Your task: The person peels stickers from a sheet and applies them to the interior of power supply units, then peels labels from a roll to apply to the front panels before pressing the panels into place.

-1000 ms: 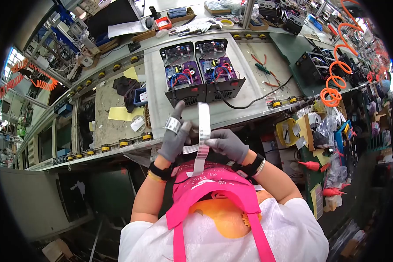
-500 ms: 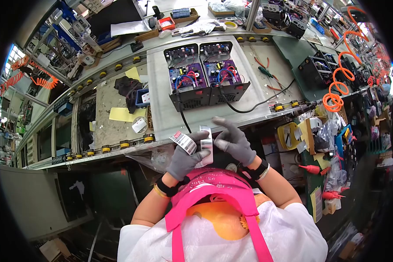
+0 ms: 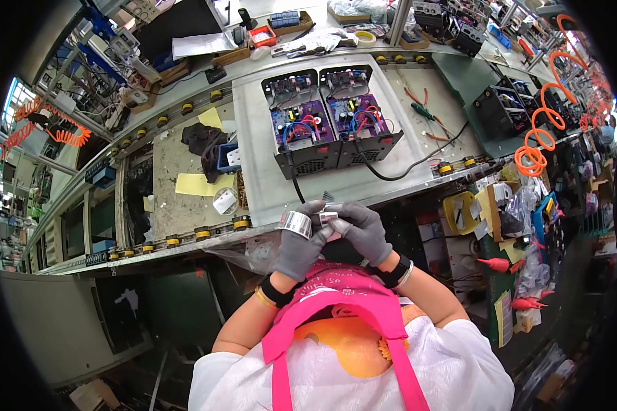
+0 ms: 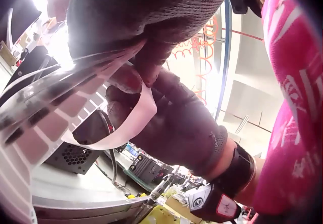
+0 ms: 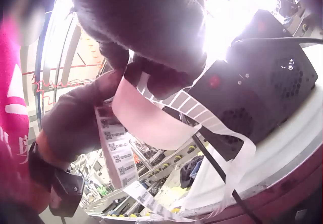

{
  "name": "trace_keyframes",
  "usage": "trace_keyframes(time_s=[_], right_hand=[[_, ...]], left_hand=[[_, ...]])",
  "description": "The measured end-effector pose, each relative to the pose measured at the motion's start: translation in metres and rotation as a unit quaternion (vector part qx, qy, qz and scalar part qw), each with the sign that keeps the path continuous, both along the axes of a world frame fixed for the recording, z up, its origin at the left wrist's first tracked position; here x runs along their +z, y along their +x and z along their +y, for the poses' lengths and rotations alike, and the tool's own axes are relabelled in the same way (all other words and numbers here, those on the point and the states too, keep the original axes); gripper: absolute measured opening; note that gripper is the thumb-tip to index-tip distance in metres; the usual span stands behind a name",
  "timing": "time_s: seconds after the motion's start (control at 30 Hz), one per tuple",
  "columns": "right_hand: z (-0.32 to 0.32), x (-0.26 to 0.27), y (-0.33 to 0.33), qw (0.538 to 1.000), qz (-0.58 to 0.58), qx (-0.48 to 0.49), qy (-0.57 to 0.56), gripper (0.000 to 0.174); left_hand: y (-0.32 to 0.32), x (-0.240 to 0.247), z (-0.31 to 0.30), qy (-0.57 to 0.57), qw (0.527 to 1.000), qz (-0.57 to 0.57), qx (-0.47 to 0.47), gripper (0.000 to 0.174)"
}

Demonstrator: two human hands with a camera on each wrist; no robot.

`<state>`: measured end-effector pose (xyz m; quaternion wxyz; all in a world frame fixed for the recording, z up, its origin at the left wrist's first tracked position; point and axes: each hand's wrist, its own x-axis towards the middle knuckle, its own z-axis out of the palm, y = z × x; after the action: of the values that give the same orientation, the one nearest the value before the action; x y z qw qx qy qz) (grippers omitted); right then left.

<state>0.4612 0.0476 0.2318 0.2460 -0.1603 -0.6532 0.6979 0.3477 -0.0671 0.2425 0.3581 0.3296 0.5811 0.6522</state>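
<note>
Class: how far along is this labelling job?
Done: one label clings to the left hand. In hand: that hand and the right hand pinch the label strip. Left: no label shows on the two open units, so sticking seemingly remains.

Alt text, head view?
The gloved left hand and right hand pinch a label strip between them at the bench edge. Beyond, two open units with purple circuit boards sit side by side on a grey tray.
</note>
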Motion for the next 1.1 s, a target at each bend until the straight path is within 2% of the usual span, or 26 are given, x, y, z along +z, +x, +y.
trace_keyframes(time_s=[0.23, 0.33, 0.43, 0.53, 0.57, 0.67, 0.83, 0.93, 1.07, 1.1], right_hand=[[-0.001, -0.010, -0.015, 0.997, -0.019, -0.061, 0.037, 0.021], [-0.008, -0.014, -0.021, 0.993, -0.015, -0.083, -0.079, 0.020], [-0.007, -0.024, -0.027, 0.991, -0.007, -0.100, -0.089, 0.019], [0.002, -0.046, -0.040, 0.978, -0.018, -0.169, -0.121, 0.019], [0.006, -0.051, -0.045, 0.972, 0.005, -0.178, -0.152, 0.017], [0.025, -0.065, -0.062, 0.962, -0.013, -0.197, -0.190, 0.016], [0.040, -0.078, -0.093, 0.963, 0.023, -0.209, -0.170, 0.015], [0.041, -0.079, -0.108, 0.958, 0.041, -0.197, -0.207, 0.016], [0.044, -0.080, -0.125, 0.961, 0.038, -0.192, -0.196, 0.014], [0.043, -0.081, -0.130, 0.961, 0.069, -0.203, -0.177, 0.013]], left_hand=[[-0.016, -0.010, 0.007, -0.018, 1.000, -0.019, -0.006, 0.041], [-0.020, -0.015, 0.012, -0.031, 0.999, -0.035, 0.001, 0.040], [-0.024, -0.027, 0.018, -0.019, 0.997, 0.070, 0.016, 0.040], [-0.026, -0.027, 0.009, -0.050, 0.998, -0.021, 0.009, 0.043], [-0.029, -0.024, 0.004, -0.076, 0.997, -0.004, 0.002, 0.045], [-0.031, -0.010, -0.010, -0.093, 0.993, -0.067, 0.015, 0.043], [-0.031, -0.009, -0.027, -0.084, 0.994, -0.064, 0.002, 0.042], [-0.030, -0.012, -0.031, -0.062, 0.997, -0.044, -0.008, 0.043], [-0.026, -0.015, -0.035, -0.051, 0.998, -0.042, -0.010, 0.040], [-0.026, -0.016, -0.036, -0.055, 0.997, -0.045, -0.013, 0.039]])
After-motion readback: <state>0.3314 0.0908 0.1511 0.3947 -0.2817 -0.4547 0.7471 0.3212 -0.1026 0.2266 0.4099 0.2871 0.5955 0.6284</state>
